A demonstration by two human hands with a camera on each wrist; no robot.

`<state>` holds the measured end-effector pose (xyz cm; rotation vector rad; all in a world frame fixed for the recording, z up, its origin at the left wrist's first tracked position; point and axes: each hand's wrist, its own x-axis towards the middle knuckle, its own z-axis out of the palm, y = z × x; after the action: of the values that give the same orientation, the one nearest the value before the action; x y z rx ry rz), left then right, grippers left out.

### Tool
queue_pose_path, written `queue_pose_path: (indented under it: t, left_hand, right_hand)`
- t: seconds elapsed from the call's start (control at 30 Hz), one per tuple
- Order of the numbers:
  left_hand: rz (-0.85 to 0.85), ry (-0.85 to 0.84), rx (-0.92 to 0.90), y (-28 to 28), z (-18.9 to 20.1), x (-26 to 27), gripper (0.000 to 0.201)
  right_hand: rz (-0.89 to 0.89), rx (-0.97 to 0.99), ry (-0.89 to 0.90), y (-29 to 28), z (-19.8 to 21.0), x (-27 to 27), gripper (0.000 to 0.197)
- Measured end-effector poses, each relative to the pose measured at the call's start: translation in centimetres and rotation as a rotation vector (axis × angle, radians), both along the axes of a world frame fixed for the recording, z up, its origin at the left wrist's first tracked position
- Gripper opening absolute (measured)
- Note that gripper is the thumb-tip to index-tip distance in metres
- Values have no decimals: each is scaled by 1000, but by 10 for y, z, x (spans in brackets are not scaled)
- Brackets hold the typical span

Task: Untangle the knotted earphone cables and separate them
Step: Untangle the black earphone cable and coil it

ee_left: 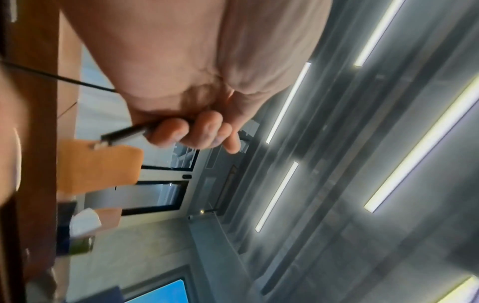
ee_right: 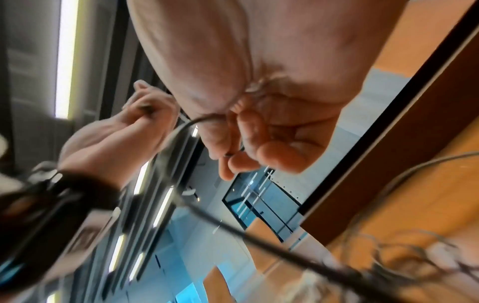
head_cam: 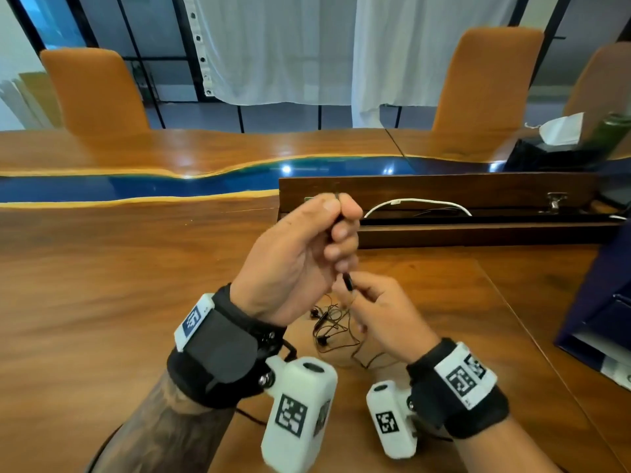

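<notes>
Both hands were raised above a glossy brown wooden table (head_cam: 102,285) with a blue resin strip. Higher up, the left hand (head_cam: 300,257) was curled into a fist around a thin black earphone cable, and the left wrist view showed a dark, straight plug-like end (ee_left: 122,134) sticking out past its fingers (ee_left: 207,131). Just below and touching it, the right hand (head_cam: 382,312) pinched a small dark piece of the cable (head_cam: 348,280) between thumb and fingertips; whether that was a knot or an inline part could not be told.

From the hands the cable dropped to the tangled heap of thin black earphone cables (head_cam: 333,331), which lay on the table between the two wrists with several small dark earbuds showing in it.

Judged from this, the main risk was pulling the hands apart while loops were still crossed, which would likely cinch the knot tighter. A sharp tug could also strain the thin wire where it joined the plug. The loose heap could be dragged along and catch on the white wrist-mounted camera housings (head_cam: 297,414), adding new snags. The pinched piece was small and could slip out of the fingertips.
</notes>
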<state>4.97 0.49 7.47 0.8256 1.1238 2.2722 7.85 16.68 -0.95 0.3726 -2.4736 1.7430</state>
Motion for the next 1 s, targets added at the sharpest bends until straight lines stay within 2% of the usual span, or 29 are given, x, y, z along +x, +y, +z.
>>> queue_pose_path:
  t: [0.07,0.17,0.27,0.37,0.47,0.63,0.73,0.8,0.9,1.0]
  left_hand:
    - [140,83,-44,3,-5,-15,24]
    - [330,207,-199,7,-23,-37,23]
    - [473,371,-452,8,-43,-49,26]
    - [461,498,-650,12,-59,-51,25]
    - [342,511,-729,19,-66,-47,28]
    - [297,316,-691,24,-60,-50,52]
    - [204,144,-600,24,-55,-47,48]
    - [89,9,-475,21,-48,-39,46]
    - [-45,-73,-212,19,-26,-29,37]
    - [-8,-117,-26,23,-7,-33,27]
  right_hand:
    - [45,117,-106,-6,-10,10,20]
    - [123,54,-263,-10,-12,20,17]
    - [45,169,-98,-3,-1,21,13]
    - [-67,128,52,8,17,16,11]
    - [-100,65,55,18,41,9,11]
    - [-143,144,111,36,74,-13,10]
    - [-180,-18,75,51,90,-26,14]
    - [-222,-111,37,58,93,-37,16]
    - [-243,-150,-10,54,82,-49,16]
    - [-222,-43,-7,33,52,-48,19]
